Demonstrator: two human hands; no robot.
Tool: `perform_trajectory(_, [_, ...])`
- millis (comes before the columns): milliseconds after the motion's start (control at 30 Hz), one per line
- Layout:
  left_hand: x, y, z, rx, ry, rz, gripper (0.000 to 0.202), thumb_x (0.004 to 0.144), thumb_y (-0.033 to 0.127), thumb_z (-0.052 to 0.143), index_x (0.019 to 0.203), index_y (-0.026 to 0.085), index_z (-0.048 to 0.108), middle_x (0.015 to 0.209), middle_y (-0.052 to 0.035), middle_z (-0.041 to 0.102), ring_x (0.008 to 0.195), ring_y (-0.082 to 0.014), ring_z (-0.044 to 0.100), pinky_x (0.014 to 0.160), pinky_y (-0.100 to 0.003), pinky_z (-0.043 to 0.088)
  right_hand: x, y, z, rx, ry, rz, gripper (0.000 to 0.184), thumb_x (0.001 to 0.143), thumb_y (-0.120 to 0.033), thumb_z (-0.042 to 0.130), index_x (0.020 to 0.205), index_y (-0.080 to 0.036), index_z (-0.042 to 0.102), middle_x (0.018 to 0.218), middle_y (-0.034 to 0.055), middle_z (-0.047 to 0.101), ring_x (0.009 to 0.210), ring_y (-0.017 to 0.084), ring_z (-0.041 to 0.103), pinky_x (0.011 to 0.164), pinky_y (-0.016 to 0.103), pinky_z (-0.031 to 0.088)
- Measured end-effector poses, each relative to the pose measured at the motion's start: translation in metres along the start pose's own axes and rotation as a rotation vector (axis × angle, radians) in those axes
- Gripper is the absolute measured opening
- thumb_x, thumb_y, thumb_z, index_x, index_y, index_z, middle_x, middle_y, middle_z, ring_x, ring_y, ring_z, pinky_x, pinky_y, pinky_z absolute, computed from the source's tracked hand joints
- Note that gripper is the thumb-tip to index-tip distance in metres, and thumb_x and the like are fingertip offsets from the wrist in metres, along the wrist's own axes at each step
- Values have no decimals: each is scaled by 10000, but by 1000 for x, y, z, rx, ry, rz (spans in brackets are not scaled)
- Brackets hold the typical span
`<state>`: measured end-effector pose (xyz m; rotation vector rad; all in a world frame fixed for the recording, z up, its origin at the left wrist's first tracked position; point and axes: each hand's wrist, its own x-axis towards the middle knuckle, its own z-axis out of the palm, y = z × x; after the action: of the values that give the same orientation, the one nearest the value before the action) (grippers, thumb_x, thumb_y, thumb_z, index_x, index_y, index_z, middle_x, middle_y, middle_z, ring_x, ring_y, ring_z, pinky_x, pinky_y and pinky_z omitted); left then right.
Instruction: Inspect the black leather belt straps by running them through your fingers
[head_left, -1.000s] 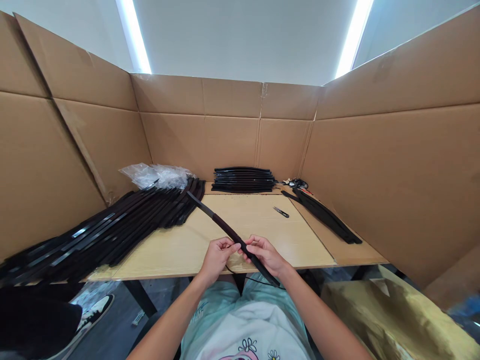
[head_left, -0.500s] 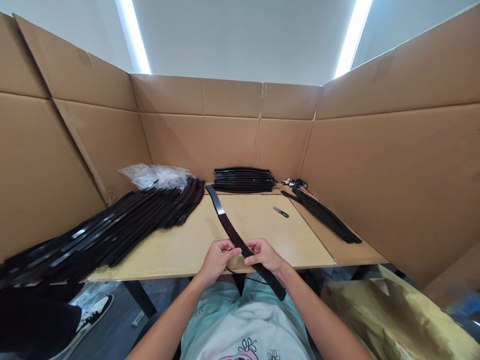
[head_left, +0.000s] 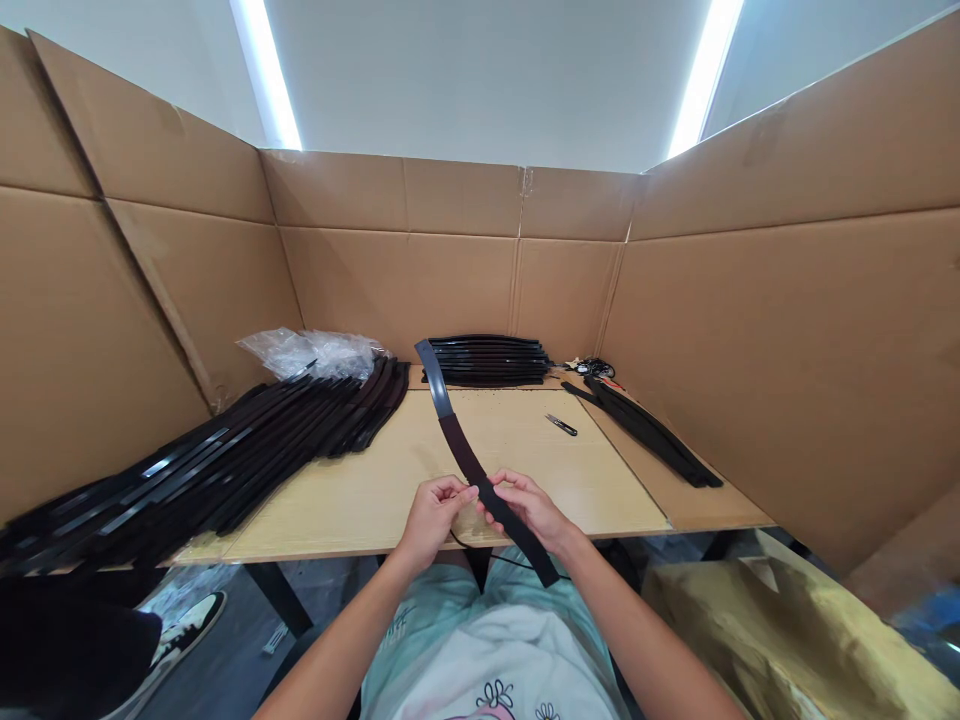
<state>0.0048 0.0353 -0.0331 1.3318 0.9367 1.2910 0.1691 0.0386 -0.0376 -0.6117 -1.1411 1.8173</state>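
While my left hand [head_left: 433,520] and right hand [head_left: 529,508] pinch a black curved strip [head_left: 466,452] narrowly between fingers and thumbs, close together, its lower end hangs past the table edge toward my lap. Its upper end, with a glossy tip [head_left: 427,368], arcs away from me over the tabletop [head_left: 360,505]. Holding it this near the middle seems to leave both ends free to flex. A thin black cable [head_left: 504,562] runs just below my hands at the table edge. To my left, a long pile of similar strips [head_left: 225,470] lies side by side, probably because their shared curve lets them nest, with a crumpled plastic bag [head_left: 315,353] behind it. A tidy stack of strips [head_left: 487,360] sits at the far edge, and a narrower bundle [head_left: 645,428] lies to my right. Small snips [head_left: 561,424] rest on bare wood between them, apparently left within easy reach of my right hand. Cardboard walls [head_left: 405,285] stand around the far and side edges, seemingly to screen the workspace.
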Motion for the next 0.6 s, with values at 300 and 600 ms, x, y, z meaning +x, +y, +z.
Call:
perform_trajectory(300, [0, 0, 4, 55, 105, 35, 386, 585, 479, 757, 498, 139, 598, 443, 45, 467, 433, -70, 318, 417, -203, 233, 2, 4, -5, -34, 16, -66, 373, 676, -324, 767, 955, -179, 566, 771, 37, 713, 606, 113, 620, 581, 239, 491])
perform_trajectory(600, [1, -2, 4, 1, 52, 5, 330, 535, 430, 790, 553, 144, 627, 510, 22, 568, 497, -103, 456, 488, -210, 348, 1, 2, -1, -56, 27, -100, 411, 606, -222, 808, 979, -187, 640, 799, 21, 696, 659, 116, 598, 528, 202, 488])
